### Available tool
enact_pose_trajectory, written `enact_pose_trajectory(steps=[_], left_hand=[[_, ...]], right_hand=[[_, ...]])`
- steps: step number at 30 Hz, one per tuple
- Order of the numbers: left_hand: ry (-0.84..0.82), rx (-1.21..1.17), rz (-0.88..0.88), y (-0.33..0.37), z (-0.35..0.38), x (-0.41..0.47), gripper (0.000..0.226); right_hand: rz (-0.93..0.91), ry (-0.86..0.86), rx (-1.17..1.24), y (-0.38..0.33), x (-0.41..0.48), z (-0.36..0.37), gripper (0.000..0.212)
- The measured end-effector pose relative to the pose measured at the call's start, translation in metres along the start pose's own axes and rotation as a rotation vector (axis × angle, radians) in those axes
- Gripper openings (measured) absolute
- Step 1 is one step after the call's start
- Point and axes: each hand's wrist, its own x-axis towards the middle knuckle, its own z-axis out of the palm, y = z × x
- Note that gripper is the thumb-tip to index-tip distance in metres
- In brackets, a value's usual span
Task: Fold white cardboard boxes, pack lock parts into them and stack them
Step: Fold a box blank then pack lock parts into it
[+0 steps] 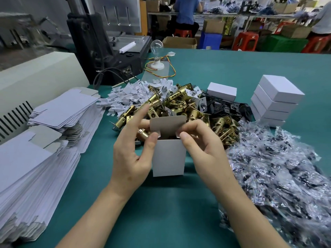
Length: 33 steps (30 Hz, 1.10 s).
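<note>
Near lock parts (pixel 179 104), box (pixel 168 158) upright, flap (pixel 168 123) up

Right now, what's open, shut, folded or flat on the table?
Held box: upright, top flap open.
Left hand: grips the held box.
Right hand: grips the held box.
Stacked boxes: closed.
Lone box: closed.
Flat cardboard: unfolded, piled.
Light bulb: unlit.
Lock parts: loose heap.
</note>
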Motion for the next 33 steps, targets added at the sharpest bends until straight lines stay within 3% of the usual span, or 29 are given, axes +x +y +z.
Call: enact_pose_trajectory(steps=[4, 9, 13, 17, 24, 33], left_hand=[[-0.061, -0.007, 0.041, 0.001, -0.004, 0.001, 0.026], [-0.123, -0.083, 0.083, 0.002, -0.006, 0.001, 0.013], [-0.145, -0.173, -0.033, 0.008, -0.008, -0.001, 0.041], [-0.131, -0.176, -0.132, 0.008, -0.007, -0.002, 0.023], [-0.183, -0.189, -0.161, 0.009, -0.007, -0.001, 0.02], [-0.201, -0.3, -0.227, 0.006, -0.005, 0.001, 0.02]], right_hand=[[0.034, 0.019, 0.184, 0.001, -0.002, -0.002, 0.02], [-0.008, -0.052, 0.086, 0.0, 0.0, -0.003, 0.017], [0.012, -0.055, 0.071, 0.0, 0.0, -0.005, 0.018], [0.011, -0.12, 0.06, -0.002, -0.001, -0.011, 0.024], [-0.041, -0.087, -0.046, -0.002, -0.001, -0.01, 0.014], [-0.077, -0.066, -0.11, -0.001, -0.001, -0.009, 0.021]])
